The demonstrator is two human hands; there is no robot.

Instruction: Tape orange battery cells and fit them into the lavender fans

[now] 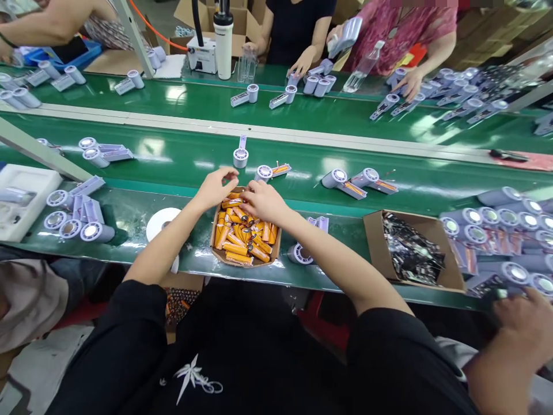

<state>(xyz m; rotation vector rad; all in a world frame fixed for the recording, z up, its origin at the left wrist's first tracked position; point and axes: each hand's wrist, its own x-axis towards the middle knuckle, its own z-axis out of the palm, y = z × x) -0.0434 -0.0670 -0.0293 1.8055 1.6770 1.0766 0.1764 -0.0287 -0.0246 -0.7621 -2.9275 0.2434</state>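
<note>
A cardboard box (215, 235) full of orange wrapped batteries (237, 248) stands on the near ledge in front of me. My right hand (262, 200) reaches over its far side, fingers bent down and closed on an orange battery at the top of the pile; the fingertips are partly hidden. My left hand (219, 187) hovers at the box's far left corner, thumb and forefinger curved with a gap between them and nothing visible there. Just beyond the hands, a lilac fan housing (241, 157) and another housing with an orange battery in its handle (264, 172) lie on the green belt.
A white roll (162, 223) lies left of the box. Lilac housings (97, 231) cluster further left. At right are a carton of circuit boards (413, 253) and piled housings (503, 216). A co-worker's hand (525, 323) is at far right; other people work across the belt.
</note>
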